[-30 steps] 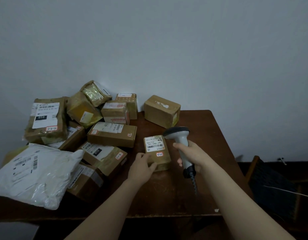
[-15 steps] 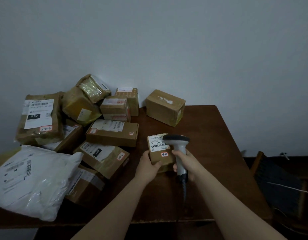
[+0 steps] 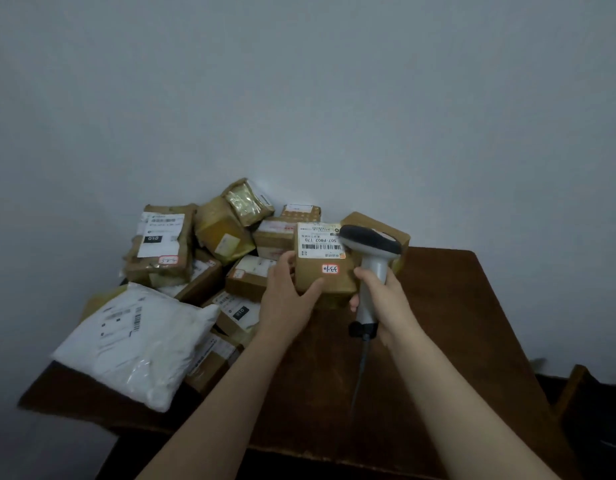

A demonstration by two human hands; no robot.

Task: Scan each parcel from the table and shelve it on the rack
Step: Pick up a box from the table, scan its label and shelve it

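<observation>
A second ago the small brown cardboard box (image 3: 323, 271) lay flat on the dark brown wooden table (image 3: 455, 306); now it is tipped up and raised above the tabletop, its white barcode label (image 3: 320, 242) turned toward the camera. The left hand (image 3: 289, 296) grips the box at its lower left corner, thumb across the front face. The right hand (image 3: 382, 296) is wrapped round the handle of the pale plastic scanner with the dark rounded head (image 3: 370, 244), which has come up beside the label's right edge. The scan looks to be under way, with shelving still to come; no rack is in view.

The box is a matte, firm-edged cuboid with a small red-bordered sticker (image 3: 330, 269). The scanner is smooth and hard, a cable hanging from its base. To the left sit a heap of taped cardboard parcels (image 3: 223, 233) and a soft, crinkled white plastic mailer bag (image 3: 137, 344) that sags over the table's edge
</observation>
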